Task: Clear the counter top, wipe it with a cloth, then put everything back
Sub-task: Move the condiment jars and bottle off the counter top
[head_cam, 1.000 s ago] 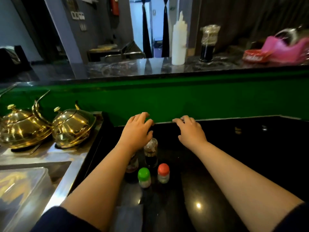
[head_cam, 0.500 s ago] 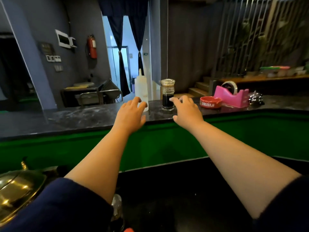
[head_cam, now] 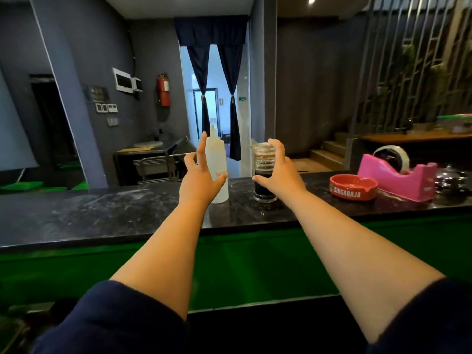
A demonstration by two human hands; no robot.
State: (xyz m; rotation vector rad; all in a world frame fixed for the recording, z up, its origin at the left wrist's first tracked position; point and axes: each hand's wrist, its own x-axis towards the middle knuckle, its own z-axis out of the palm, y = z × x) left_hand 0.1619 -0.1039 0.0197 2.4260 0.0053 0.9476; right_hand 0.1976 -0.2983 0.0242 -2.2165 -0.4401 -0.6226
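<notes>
both hands are reaching with fingers spread, grasping nothing: left hand [head_cam: 198, 178] nearing the squeeze bottle [head_cam: 217, 159], right hand [head_cam: 278, 172] nearing the glass sauce dispenser [head_cam: 264, 172] beside it on the far counter [head_cam: 107, 213]. a hasty grab is risking tipping either, spilling dark sauce.

We see everything from one wide-angle camera on the person's head, facing forward and slightly down along both outstretched forearms. It looks across the dark, speckled stone counter top [head_cam: 107, 213], close below, toward the grey room beyond.
</notes>
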